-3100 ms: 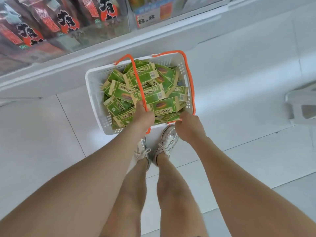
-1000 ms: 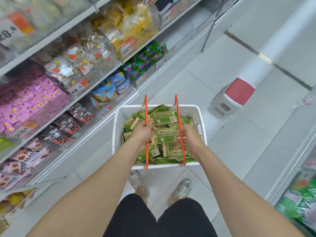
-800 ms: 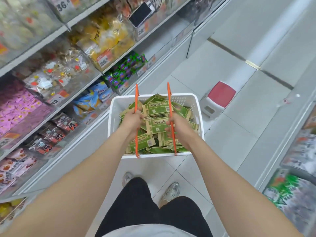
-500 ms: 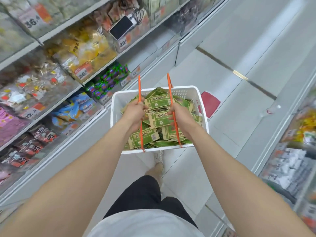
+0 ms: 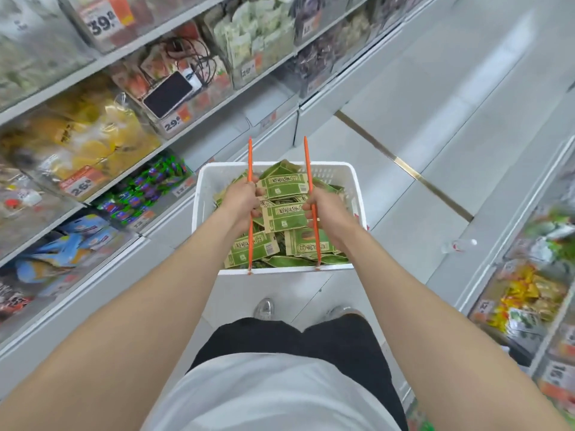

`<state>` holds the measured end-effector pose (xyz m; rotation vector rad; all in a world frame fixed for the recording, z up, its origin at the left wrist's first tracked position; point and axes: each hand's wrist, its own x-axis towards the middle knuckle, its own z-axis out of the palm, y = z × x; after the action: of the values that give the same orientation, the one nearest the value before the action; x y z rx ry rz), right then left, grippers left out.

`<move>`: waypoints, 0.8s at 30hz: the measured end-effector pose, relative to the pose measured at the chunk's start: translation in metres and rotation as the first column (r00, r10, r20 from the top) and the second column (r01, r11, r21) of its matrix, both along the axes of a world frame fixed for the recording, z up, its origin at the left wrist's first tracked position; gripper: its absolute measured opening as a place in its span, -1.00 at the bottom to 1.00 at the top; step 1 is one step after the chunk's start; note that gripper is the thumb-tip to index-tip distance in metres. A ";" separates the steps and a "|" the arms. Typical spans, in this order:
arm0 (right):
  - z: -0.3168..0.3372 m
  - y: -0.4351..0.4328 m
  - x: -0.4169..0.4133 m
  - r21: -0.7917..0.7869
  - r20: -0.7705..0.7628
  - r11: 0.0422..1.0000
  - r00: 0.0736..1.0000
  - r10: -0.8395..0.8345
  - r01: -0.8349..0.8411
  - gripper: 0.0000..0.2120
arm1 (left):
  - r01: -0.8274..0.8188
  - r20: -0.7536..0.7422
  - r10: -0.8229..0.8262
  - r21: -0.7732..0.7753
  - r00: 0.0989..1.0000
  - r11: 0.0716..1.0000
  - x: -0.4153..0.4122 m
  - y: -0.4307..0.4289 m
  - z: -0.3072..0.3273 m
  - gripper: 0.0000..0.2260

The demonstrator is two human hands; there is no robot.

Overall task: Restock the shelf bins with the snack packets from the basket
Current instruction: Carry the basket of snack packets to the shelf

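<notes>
Packets [image 5: 284, 217], green and tan with printed labels, are heaped loosely in a white basket [image 5: 280, 271] and reach nearly to its rim. The basket hangs in front of the person, above the floor [image 5: 420, 119] of an aisle, carried by 2 thin orange handles that stand upright. The left hand [image 5: 241, 202] has its fingers curled tight round the left handle [image 5: 250, 244]. The right hand [image 5: 329, 213] grips the right handle [image 5: 316, 241] the same way. Neither hand holds a packet, though both knuckles sit just above the heap.

Below the basket, 2 shoes [image 5: 264, 307] show past black shorts and a white shirt.

To the left runs a shelf unit [image 5: 199, 118] with clear bins. The nearest bins hold green and purple sweets [image 5: 146, 188], blue bags [image 5: 77, 244] and, 1 level up, yellow bags [image 5: 84, 141]. Orange and white price tags read 39, 29 and 26. A phone [image 5: 168, 94] lies tilted on top of a higher bin, with dark cables looped behind it.

On the right, a small clear bottle [image 5: 459, 245] lies on the floor near a second unit, whose bins [image 5: 529, 293] hold blurred yellow and green bags.
</notes>
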<state>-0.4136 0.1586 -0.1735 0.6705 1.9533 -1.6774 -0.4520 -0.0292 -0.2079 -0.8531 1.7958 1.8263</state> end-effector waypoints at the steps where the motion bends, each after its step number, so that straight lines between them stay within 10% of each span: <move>1: -0.001 0.012 -0.015 -0.009 -0.003 1.000 1.000 0.011 -0.011 -0.79 | -0.010 0.002 0.010 -0.001 1.000 1.000 -0.013 0.011 0.002 -0.61; 24: -0.038 0.084 -0.282 0.019 0.076 0.899 0.897 0.436 -0.438 -0.89 | -0.396 0.059 0.395 0.017 0.917 0.918 -0.183 0.095 -0.044 -0.76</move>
<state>-0.6959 0.2425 -0.2111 0.2638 1.9106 -1.3262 -0.6350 0.0654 -0.2522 -1.3212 1.6456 2.0396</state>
